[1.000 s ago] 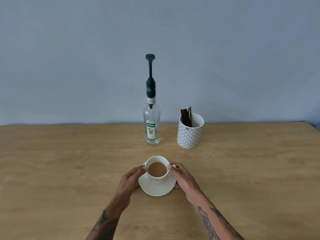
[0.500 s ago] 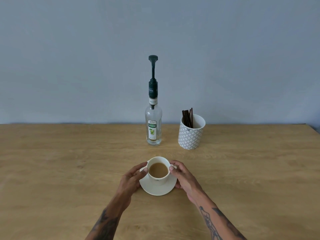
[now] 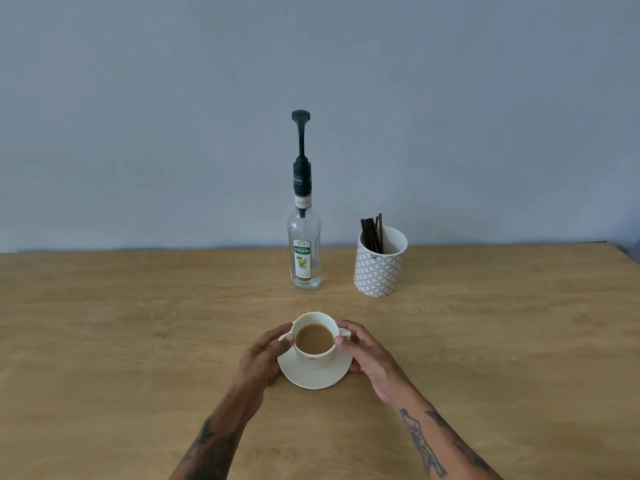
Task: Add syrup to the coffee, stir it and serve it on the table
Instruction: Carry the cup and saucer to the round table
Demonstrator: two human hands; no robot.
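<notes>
I see the left hand [image 3: 262, 355] and right hand [image 3: 367, 351], fingers curled round the cup [image 3: 317, 356] and saucer [image 3: 311, 380], apparently gripping. The coffee [image 3: 313, 339] sits high, so any jerk slops it.

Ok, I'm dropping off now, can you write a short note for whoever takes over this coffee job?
Hands: the left hand curls round the left side of the cup; the right hand pinches its handle.
Things: the cup of coffee sits on its saucer on the table. The syrup bottle stands behind it, untouched, with the stirrers in a pot to its right.
Done: nothing visible; no stirrer in the cup.
Left: pump syrup, stir, serve.
</notes>
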